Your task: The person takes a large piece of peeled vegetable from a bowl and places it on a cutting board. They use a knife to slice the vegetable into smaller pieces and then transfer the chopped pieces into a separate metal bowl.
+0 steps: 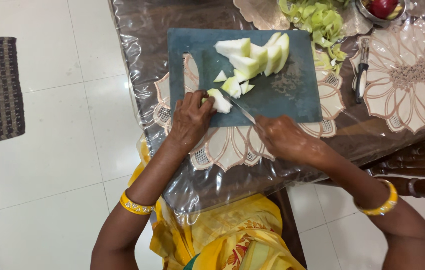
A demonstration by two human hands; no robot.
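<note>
Fingers [203, 100] of left hand [190, 120] clamped on pale gourd piece [218, 101] at cutting board's [292, 90] 7 o'clock edge — right hand [282, 137] wrapped around knife [242, 111]. Probably firm, wet, slippery flesh — best pinned from above, clear of blade.

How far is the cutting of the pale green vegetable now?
Done: peelings lie heaped beyond the cutting board, and long peeled wedges plus a few small chunks sit on it. In hand: the left hand steadies one piece while the right hand holds the knife against it. Left: the wedges remain uncut.
</note>
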